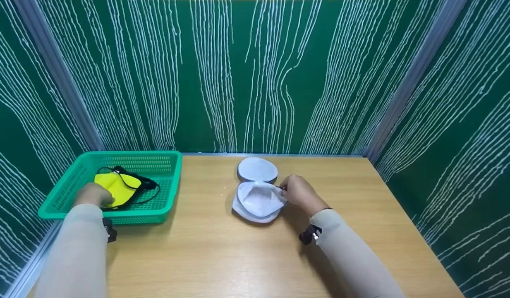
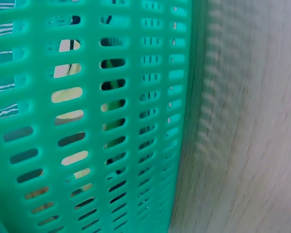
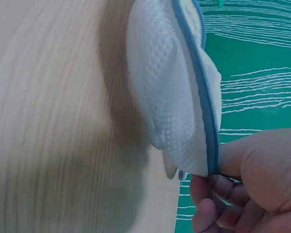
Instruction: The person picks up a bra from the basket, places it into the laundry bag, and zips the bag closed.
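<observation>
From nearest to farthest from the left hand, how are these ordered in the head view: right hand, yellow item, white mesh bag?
1. Yellow item, in the green basket
2. White mesh bag, right of the basket
3. Right hand, at the bag's right side

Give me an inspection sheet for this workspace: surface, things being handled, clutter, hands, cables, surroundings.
Surface: light wood-grain table; green basket at its left side.
Things handled: white mesh pouch, open, with its round flap spread behind it; yellow item inside the basket.
Clutter: nothing seen outside the basket; black piece inside, beside the yellow item.
Hands: right hand pinches the pouch's rim; left hand is at the yellow item, fingers mostly hidden.
Cables: thin black cord looped in the basket; cable or strap, unclear.
Surroundings: green panels with white wavy lines.
</observation>
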The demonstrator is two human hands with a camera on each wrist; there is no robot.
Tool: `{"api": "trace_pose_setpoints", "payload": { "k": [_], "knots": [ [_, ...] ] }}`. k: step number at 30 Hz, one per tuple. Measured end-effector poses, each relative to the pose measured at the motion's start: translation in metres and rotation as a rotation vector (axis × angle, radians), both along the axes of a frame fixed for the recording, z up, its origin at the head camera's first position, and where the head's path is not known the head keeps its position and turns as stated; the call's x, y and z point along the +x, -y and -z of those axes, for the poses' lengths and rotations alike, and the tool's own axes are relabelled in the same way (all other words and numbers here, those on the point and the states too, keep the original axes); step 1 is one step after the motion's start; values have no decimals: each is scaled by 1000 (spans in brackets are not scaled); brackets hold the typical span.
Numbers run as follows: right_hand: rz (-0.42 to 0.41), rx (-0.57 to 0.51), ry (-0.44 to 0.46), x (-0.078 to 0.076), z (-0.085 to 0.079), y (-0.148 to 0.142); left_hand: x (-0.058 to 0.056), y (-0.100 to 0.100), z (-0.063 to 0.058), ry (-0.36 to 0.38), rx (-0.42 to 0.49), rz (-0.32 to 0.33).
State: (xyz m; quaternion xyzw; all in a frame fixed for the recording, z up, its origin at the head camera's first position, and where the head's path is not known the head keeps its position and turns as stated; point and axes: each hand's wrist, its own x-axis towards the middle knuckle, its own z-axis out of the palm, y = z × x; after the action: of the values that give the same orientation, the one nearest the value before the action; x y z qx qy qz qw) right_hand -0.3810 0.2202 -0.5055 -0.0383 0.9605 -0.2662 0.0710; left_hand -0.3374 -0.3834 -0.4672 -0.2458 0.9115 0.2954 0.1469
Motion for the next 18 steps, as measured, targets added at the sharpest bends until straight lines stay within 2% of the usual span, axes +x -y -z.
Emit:
{"api": "trace_pose_setpoints", "payload": {
  "k": [4,11,18],
  "knots": [
    [28,-42,6,0,1,-1,-4,3,3,11,41,-3],
    [18,-68,3,0,1,2,-5,4,6,24,56,2],
    [15,-71,21,1,0,6,2,-3,0,-2,77,-14]
  ]
}}
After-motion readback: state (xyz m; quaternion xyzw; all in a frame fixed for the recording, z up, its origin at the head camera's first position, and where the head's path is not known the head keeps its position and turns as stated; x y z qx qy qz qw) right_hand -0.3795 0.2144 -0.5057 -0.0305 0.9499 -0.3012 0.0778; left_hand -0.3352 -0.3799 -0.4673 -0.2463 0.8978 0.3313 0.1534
